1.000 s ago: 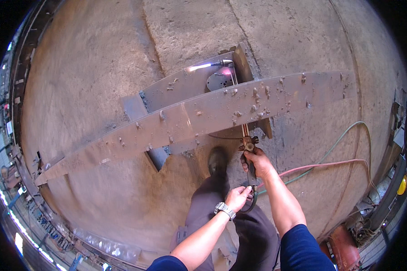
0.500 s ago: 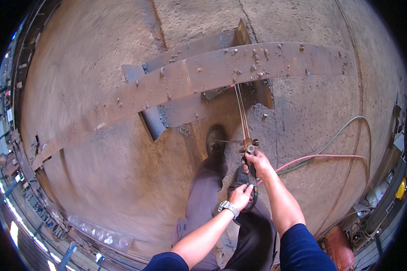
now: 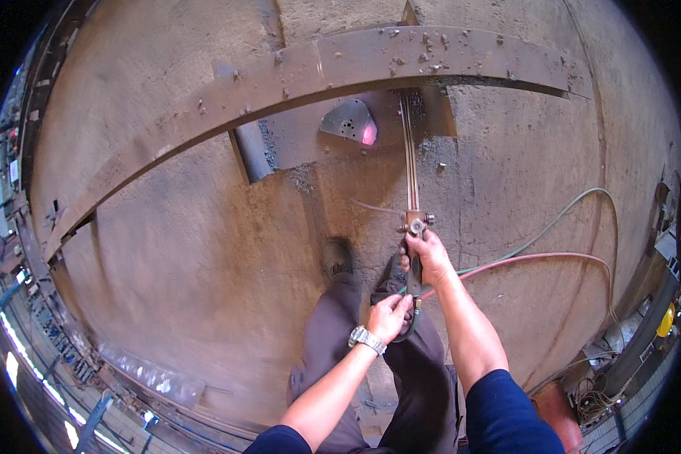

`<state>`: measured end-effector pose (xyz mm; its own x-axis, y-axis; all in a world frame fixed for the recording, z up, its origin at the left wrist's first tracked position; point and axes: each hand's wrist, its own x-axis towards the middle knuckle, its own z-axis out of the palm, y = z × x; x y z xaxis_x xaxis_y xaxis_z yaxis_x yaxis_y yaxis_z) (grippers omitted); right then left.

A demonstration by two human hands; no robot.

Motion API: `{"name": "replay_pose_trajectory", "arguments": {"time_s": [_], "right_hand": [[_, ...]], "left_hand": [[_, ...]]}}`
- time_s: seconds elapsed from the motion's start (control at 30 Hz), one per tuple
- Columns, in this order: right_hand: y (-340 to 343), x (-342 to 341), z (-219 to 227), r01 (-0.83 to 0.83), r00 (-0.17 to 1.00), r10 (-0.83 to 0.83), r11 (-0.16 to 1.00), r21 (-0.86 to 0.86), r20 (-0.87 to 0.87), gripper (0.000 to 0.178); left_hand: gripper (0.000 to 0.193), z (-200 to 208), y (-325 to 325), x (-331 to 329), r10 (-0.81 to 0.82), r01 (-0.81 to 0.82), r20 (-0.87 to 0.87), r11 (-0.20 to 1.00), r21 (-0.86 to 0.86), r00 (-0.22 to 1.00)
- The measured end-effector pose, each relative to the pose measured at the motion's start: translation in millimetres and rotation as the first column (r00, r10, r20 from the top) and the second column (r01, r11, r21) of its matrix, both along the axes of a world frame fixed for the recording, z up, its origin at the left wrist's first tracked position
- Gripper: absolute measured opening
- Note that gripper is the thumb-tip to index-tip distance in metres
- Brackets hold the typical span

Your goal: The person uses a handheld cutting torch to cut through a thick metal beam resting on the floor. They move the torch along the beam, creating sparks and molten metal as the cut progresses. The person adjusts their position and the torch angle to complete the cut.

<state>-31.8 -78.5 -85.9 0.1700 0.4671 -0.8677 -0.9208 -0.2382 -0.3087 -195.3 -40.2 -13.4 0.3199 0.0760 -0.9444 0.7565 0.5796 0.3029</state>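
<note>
Head view, looking straight down at a concrete floor [image 3: 181,257], stained and rough.

Right hand [image 3: 427,256]: closed around the body of a cutting torch [image 3: 411,170], just below its brass valve block. Fingers wrap the handle; thumb side faces the valves. Forearm runs up from the lower edge, dark blue sleeve at the elbow.

Left hand [image 3: 390,314]: closed on the rear end of the torch handle, where the hoses join. A metal wristwatch [image 3: 366,339] sits on that wrist.

The torch's thin twin tubes run straight away from the hands, toward the top of the picture, and its tip passes under or against the edge of a long rusty steel beam [image 3: 356,64]. The tip itself cannot be made out.

The beam lies across the floor in a curved sweep (lens bend), spattered with slag beads. Just below it sits a small steel plate [image 3: 346,119] with a glowing pink-red spot at its lower right corner, just left of the torch tubes.

Hoses: a green hose [image 3: 575,208] and a red hose [image 3: 537,259] loop off to the right from the handle, lying on the floor.

The person's grey trousers and one dark shoe [image 3: 337,257] are below the hands, shoe planted near the torch.
</note>
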Motion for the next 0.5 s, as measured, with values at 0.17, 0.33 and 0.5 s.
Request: {"name": "replay_pose_trajectory", "arguments": {"time_s": [0.17,0.33,0.5], "right_hand": [[25.2,7.4,-17.4,-0.028,1.000,0.027,1.000,-0.001,-0.007,0.019],[22.5,-16.9,-25.7,-0.033,0.998,0.032,0.999,-0.036,-0.048,0.019],[4.8,-47.1,-15.0,-0.026,0.997,0.019,0.996,-0.080,-0.079,0.019]], "left_hand": [[0.039,-13.1,14.7,8.9,-0.089,0.092,-0.022,0.983,0.161,0.996],[0.038,-14.8,11.2,-11.0,-0.095,0.100,-0.047,0.986,0.133,0.994],[0.035,-38.7,-28.6,-63.8,-0.028,0.029,-0.012,0.997,0.071,1.000]]}}
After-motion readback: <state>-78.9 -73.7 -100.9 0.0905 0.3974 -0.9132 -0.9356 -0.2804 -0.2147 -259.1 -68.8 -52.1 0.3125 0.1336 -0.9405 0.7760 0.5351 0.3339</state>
